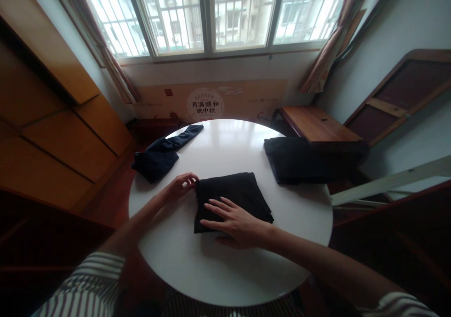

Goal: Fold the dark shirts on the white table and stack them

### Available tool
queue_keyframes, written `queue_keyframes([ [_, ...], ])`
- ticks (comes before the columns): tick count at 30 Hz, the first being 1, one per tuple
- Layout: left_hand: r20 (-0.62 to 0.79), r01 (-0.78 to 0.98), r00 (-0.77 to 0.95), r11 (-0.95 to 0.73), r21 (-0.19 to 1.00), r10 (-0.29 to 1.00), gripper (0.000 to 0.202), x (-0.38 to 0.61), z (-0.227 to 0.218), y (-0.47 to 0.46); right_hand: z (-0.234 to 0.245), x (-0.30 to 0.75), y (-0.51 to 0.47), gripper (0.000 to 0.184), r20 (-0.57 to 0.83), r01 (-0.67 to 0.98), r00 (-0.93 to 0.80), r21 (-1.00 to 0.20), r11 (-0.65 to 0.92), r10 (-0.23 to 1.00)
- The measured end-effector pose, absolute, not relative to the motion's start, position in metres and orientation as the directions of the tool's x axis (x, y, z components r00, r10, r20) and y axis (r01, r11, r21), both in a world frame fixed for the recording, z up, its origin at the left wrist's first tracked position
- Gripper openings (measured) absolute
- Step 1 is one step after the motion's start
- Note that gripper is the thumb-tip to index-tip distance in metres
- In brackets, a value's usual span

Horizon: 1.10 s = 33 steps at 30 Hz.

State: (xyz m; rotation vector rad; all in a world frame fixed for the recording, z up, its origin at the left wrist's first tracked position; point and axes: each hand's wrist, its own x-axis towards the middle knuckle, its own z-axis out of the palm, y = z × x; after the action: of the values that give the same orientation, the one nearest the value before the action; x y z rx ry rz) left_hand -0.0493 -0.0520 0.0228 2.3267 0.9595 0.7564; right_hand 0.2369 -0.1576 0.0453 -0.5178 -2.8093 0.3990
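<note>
A folded black garment lies flat on the white round table in front of me. My right hand rests on its near part, fingers stretched out and spread over the cloth. At the garment's far left corner is my left hand, its thumb and fingertips pinched on the cloth edge. The garment's exact kind does not show in its folded state.
Dark blue clothing lies loosely bunched at the table's left edge. A folded dark garment sits at the right, reaching over the rim. Beyond stand a wooden desk and a barred window; wooden cabinets are on the left.
</note>
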Motion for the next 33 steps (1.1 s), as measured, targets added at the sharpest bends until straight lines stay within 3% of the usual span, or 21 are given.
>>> queue_keyframes([
  [3, 0.348, 0.467, 0.587, -0.657, 0.591, 0.731, 0.023, -0.039, 0.043, -0.057, 0.057, 0.250, -0.149, 0.049, 0.295, 0.300, -0.847, -0.422, 0.856, 0.442],
  [6, 0.409, 0.540, 0.529, -0.667, 0.514, 0.744, 0.035, -0.006, 0.057, -0.063, 0.062, 0.253, -0.125, 0.043, 0.357, 0.404, -0.733, -0.455, 0.793, 0.579],
  [13, 0.237, 0.773, 0.544, -0.591, 0.231, 0.805, 0.047, 0.041, 0.026, -0.081, 0.021, 0.268, -0.080, 0.064, 0.133, 0.742, -0.609, -0.253, 0.621, 0.782],
  [15, 0.219, 0.794, 0.506, -0.550, 0.259, 0.834, 0.048, 0.032, 0.021, -0.083, 0.013, 0.284, -0.076, 0.069, 0.090, 0.803, -0.535, -0.254, 0.539, 0.840],
  [18, 0.165, 0.796, 0.420, -0.449, 0.407, 0.893, 0.050, 0.011, 0.024, -0.077, 0.011, 0.308, -0.069, 0.071, 0.057, 0.799, -0.518, -0.323, 0.507, 0.854],
  [22, -0.156, 0.733, 0.376, -0.190, 0.653, 0.913, 0.057, -0.006, 0.038, -0.061, 0.026, 0.322, -0.048, 0.069, 0.061, 0.712, -0.542, -0.495, 0.497, 0.838],
  [24, -0.265, 0.663, 0.454, -0.124, 0.739, 0.851, 0.052, -0.007, 0.051, -0.056, 0.043, 0.323, -0.039, 0.050, 0.028, 0.645, -0.595, -0.579, 0.498, 0.803],
  [26, -0.173, 0.594, 0.509, -0.199, 0.780, 0.843, 0.045, -0.005, 0.072, -0.054, 0.065, 0.321, -0.037, 0.028, 0.055, 0.560, -0.643, -0.646, 0.518, 0.764],
  [28, 0.099, 0.563, 0.495, -0.406, 0.719, 0.863, 0.039, -0.004, 0.098, -0.054, 0.090, 0.320, -0.043, 0.023, 0.160, 0.490, -0.617, -0.688, 0.535, 0.771],
  [31, 0.494, 0.592, 0.493, -0.692, 0.414, 0.717, 0.034, -0.008, 0.130, -0.057, 0.120, 0.318, -0.061, 0.034, 0.380, 0.421, -0.571, -0.625, 0.657, 0.728],
  [33, 0.566, 0.597, 0.592, -0.784, 0.169, 0.573, 0.035, -0.012, 0.132, -0.061, 0.125, 0.319, -0.074, 0.043, 0.508, 0.405, -0.604, -0.468, 0.785, 0.614],
])
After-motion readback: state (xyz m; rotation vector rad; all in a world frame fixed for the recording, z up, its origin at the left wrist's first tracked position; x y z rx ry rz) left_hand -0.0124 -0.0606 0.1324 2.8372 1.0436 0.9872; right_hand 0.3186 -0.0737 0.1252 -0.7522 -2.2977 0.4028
